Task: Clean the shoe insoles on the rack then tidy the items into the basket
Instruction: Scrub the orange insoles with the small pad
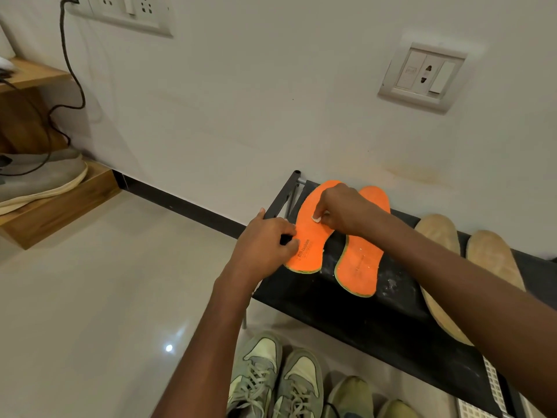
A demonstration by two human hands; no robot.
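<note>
On the black rack (376, 321), two orange insoles (310, 236) lie beside two tan insoles (440, 236) at 3 o'clock. The left hand (265, 236) has its grip curled on the left orange insole's edge; the right hand (343, 212) pinches a small white pad (316, 219) against it. Shoes (271, 378) stand beneath at 6 o'clock.

Rack (376, 321): stands against the wall, a socket plate (422, 76) above it.
Top shelf: two insoles (360, 267) side by side at the left end, two more insoles (494, 257) to their right.
Floor beneath: sneakers (274, 378) in a row.
Far left: a shoe (42, 176) on a wooden step (60, 212).
</note>
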